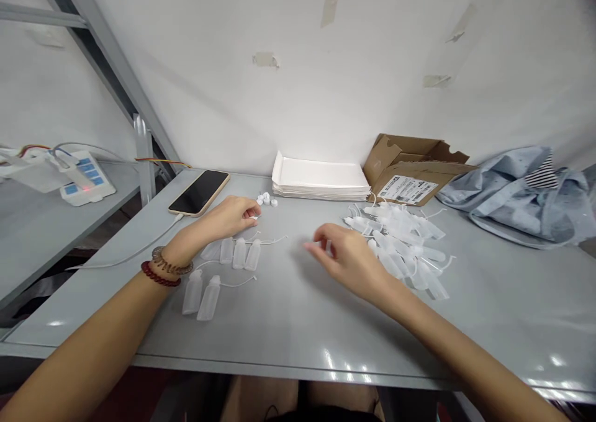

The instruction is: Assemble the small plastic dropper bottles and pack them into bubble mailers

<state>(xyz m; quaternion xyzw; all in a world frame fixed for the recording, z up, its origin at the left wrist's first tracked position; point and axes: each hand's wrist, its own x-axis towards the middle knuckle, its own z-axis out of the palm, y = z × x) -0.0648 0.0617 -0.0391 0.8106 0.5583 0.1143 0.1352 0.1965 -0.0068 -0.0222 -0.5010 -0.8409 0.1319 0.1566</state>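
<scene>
My left hand (233,216) is at the back left of the table, fingers curled in a pinch with a bit of a small white cap showing at the fingertips. Just beyond it stand several white caps with thin tips (266,198). Below that hand lie several flat translucent squeeze bottles (239,254) with thin strap tails, and two more bottles (209,298) are nearer the front edge. My right hand (342,251) hovers left of a heap of similar bottles (405,242). Its thumb and fingers are bent but apart, slightly blurred, with nothing clearly held.
Against the wall is a stack of white paper trays (321,177), beside an open cardboard box (410,170). Grey-blue cloth (516,195) lies at the right. A phone (200,192) with a charging cable rests at the left, and a power strip (88,179) is on the side shelf.
</scene>
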